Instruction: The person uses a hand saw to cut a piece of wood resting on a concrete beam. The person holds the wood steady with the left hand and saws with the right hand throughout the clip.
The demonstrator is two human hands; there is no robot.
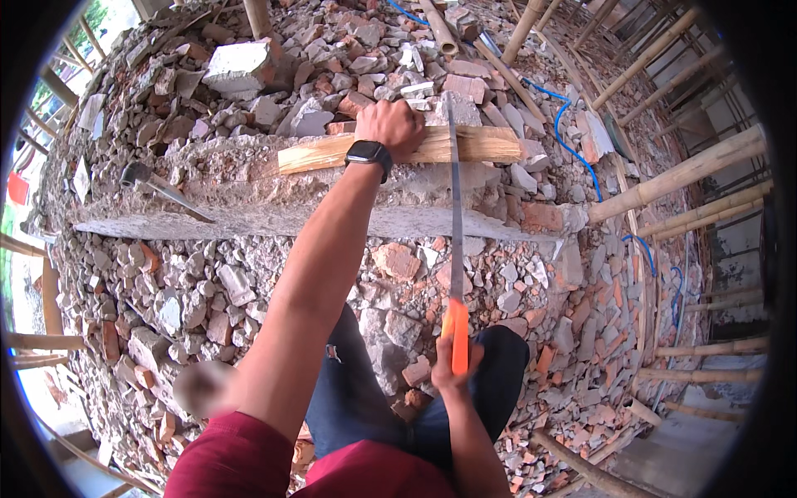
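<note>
My left hand, with a dark watch on its wrist, presses down on a pale wooden plank, its fingers curled over the far edge. The plank lies crosswise on a broken concrete beam. In my right hand is the orange handle of a handsaw. The long, narrow blade points away from me and crosses the plank to the right of my left hand. How deep the teeth sit in the wood, I cannot tell. A hammer rests on the beam at the left.
Brick and concrete rubble surrounds the beam on both sides. A white block sits at the far left. Bamboo poles stand and lean along the right, where a blue hose winds over the debris. My knees are beneath the saw handle.
</note>
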